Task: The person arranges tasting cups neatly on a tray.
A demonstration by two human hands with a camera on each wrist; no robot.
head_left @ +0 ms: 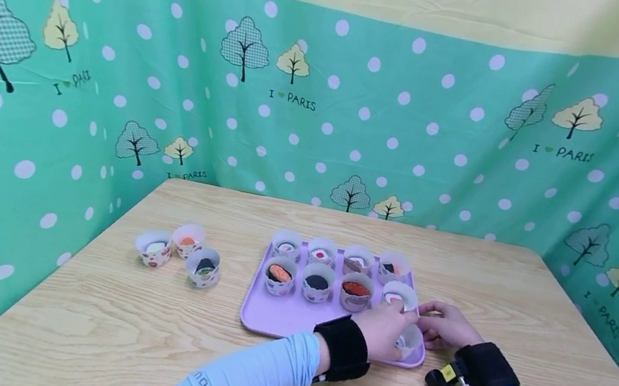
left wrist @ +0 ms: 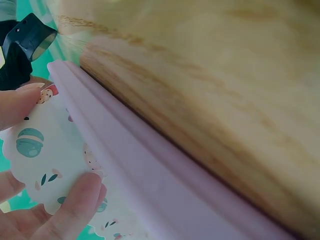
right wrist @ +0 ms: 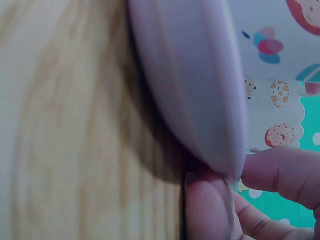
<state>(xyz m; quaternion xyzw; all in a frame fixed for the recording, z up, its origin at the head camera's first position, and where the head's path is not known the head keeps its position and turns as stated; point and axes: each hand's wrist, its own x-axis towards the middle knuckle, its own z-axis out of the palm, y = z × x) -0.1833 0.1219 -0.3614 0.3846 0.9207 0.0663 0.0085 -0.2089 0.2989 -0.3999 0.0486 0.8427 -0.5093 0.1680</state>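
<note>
My left hand (head_left: pixel 383 330) reaches over the right side of the lilac tray (head_left: pixel 279 316) and grips a patterned paper cup (head_left: pixel 411 338) at its front right corner. In the left wrist view, fingertips (left wrist: pixel 86 192) lie against the paper cup's wall (left wrist: pixel 47 160), close by the tray rim (left wrist: pixel 117 145). My right hand (head_left: pixel 447 327) is at the tray's right edge. The right wrist view shows its thumb and fingers (right wrist: pixel 207 207) pinching the tray rim (right wrist: pixel 200 90). Another cup (head_left: pixel 400 293) with a white and red piece stands just behind my left fingers.
Several paper cups hold sushi-like pieces in two rows on the tray, among them one with a red-topped piece (head_left: pixel 356 291). Left of the tray, three more cups stand on the wooden table (head_left: pixel 98 315), the nearest with a dark piece (head_left: pixel 203 268). A patterned curtain (head_left: pixel 354 112) surrounds the table.
</note>
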